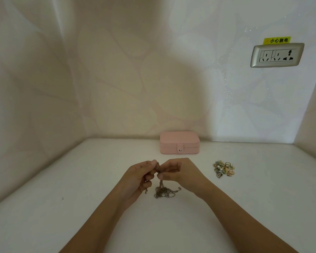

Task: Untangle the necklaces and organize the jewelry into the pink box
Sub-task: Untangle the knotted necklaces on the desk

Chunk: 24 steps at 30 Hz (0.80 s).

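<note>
Necklaces (163, 190) tangled, pinched between my left hand (140, 177) and right hand (179, 173), tail pooled on table (244, 207), pink box (179, 142) closed behind, rings (224, 168) right.

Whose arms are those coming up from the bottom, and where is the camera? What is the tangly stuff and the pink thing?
There is no machine here, just a person. The one picture comes from a camera worn on the person's head, looking forward and down, so you see their own two arms reaching out. The left hand and the right hand both pinch the top of a tangled bunch of thin metal necklace chains. Its lower part lies heaped on the white tabletop. Behind the hands, by the wall, sits a small pink jewellery box, closed with a snap tab. To the right lies a little pile of small colourful jewellery pieces. On the right wall is a silver power socket with a yellow sticker above it.
</note>
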Each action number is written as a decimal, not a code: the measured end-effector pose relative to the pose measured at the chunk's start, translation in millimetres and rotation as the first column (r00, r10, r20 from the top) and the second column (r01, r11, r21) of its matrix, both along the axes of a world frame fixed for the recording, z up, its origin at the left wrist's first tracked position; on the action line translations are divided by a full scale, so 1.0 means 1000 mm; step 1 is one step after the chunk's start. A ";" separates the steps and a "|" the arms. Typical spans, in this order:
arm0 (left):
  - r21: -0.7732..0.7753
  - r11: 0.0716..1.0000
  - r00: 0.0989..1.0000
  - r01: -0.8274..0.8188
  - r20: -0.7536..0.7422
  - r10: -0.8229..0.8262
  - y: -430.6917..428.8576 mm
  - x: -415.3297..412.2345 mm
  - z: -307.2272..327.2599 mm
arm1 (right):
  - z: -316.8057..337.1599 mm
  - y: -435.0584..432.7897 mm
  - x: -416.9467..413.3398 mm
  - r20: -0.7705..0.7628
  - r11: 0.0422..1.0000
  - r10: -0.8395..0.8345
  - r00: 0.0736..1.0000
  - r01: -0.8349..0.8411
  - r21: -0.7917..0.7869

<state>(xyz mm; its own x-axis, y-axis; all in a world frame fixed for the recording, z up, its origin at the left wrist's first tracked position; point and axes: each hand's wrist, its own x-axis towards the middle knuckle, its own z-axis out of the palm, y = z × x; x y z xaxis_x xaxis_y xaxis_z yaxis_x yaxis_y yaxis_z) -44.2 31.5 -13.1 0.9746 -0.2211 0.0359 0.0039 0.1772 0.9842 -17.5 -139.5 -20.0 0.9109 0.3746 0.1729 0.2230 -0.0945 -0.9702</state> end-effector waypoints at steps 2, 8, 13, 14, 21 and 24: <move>-0.050 0.999 1.000 0.006 -0.026 -0.007 -0.001 0.000 0.001 | 0.001 -0.002 0.001 0.004 1.000 0.002 1.000 -0.002 0.000; -0.153 0.986 0.990 -0.073 -0.132 0.053 -0.002 0.001 0.005 | 0.005 -0.002 -0.002 0.038 1.000 -0.015 0.999 0.016 -0.020; -0.174 0.970 0.972 -0.171 -0.190 0.137 -0.003 0.003 0.005 | 0.006 0.000 -0.002 0.043 0.999 -0.037 0.998 0.037 -0.016; -0.167 0.971 0.973 -0.168 -0.184 0.137 -0.003 0.003 0.004 | 0.007 -0.001 -0.003 0.050 0.999 -0.037 0.998 0.039 -0.028; -0.109 0.983 0.975 -0.146 -0.185 0.125 -0.005 0.002 0.003 | 0.010 -0.001 -0.007 0.069 0.994 -0.026 0.997 0.034 -0.105; -0.081 0.987 0.977 -0.140 -0.176 0.124 -0.007 0.003 0.001 | 0.008 -0.001 -0.005 0.041 0.993 -0.004 0.999 0.009 -0.121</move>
